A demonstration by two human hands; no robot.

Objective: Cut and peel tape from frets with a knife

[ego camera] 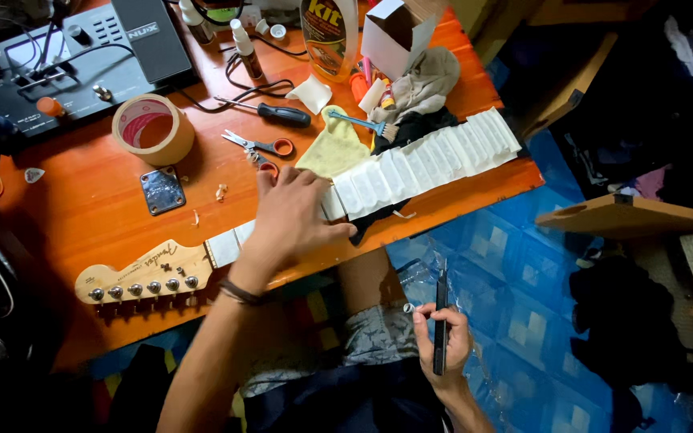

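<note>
So the left hand [294, 220] is pressed flat, fingers spread, on a guitar neck [346, 196] that lies across the orange tabletop [98, 200], not gripping it, just holding it down. The fretboard past the fingertips is covered in strips of white tape [431, 160], and the headstock [142, 273] with its row of tuners sits back by the wrist, near the tabletop's front edge. The right hand [443, 345] is off the tabletop, down over the lap, closed around a thin black tool [440, 321] that stands pretty much upright in the fist; can't tell what kind of tool it is. Just beyond the left hand's fingers there's a yellow cloth [334, 148] and orange-handled scissors [260, 144], with a black-handled screwdriver [270, 112] a bit further out. Off to the left hand's outer side are a roll of brown tape [154, 128] and a metal neck plate [162, 191], and further back a black pedal unit [82, 56]. A yellow bottle [329, 36] and a small open cardboard box [395, 36] stand at the far edge.
</note>
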